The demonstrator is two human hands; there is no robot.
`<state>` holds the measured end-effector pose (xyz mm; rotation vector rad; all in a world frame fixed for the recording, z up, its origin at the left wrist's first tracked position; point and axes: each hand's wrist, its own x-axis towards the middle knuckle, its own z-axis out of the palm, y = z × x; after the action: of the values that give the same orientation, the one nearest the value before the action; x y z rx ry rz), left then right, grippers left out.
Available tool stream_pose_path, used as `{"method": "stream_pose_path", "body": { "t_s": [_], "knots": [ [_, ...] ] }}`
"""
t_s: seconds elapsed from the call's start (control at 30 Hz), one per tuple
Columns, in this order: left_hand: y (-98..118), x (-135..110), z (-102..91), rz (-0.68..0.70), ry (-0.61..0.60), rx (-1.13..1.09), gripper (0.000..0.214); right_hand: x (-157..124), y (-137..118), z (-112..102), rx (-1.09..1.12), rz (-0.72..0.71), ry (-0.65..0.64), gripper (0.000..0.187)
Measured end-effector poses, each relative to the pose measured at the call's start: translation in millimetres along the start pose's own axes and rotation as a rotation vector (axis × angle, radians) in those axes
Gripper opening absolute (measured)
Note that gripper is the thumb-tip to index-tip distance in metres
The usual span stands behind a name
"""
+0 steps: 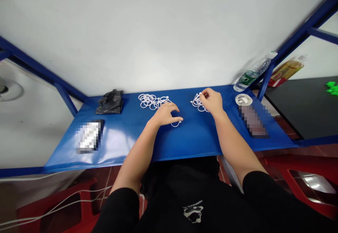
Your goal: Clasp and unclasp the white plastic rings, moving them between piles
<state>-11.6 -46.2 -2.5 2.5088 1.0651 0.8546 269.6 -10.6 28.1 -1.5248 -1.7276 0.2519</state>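
On the shiny blue table (188, 141), our left hand (165, 114), spread loosely, partly hides a thin white ring (175, 126). Our right hand (212, 102) pinches a knobby ring (200, 93), but we can't see it all.

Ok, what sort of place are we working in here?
Probably a simple indoor workstation, maybe one in a row: a blue table against a white wall, a black table beside it, and what look like red stools below.

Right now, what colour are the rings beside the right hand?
White: the rings by the right hand show best in the head view.
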Motion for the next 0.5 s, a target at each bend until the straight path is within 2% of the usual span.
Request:
{"method": "stream_pose_path", "body": {
  "t_s": [0.07,0.17,0.3,0.37,0.5],
  "knots": [
    [-0.1,-1.3,3.1,0.014,-0.097,0.012,0.037,8.6,9.1,-9.0,-0.102,0.095,-0.046,0.012],
    [0.0,-1.9,9.9,-0.012,-0.156,0.056,0.023,15.8,16.3,-15.3,-0.196,0.185,-0.121,0.023],
    [-2.1,-0.3,13.4,-0.020,-0.147,0.081,0.003,10.0,9.0,-8.7,-0.065,0.127,-0.142,0.030],
    [-3.4,1.6,13.0,-0.006,-0.077,0.066,0.005,1.8,0.4,0.0,0.038,0.050,-0.205,0.027],
    [-3.3,5.7,11.3,-0.035,0.224,0.012,0.010,-15.9,-16.9,19.9,0.147,-0.206,-0.419,0.018]
  ]
}}
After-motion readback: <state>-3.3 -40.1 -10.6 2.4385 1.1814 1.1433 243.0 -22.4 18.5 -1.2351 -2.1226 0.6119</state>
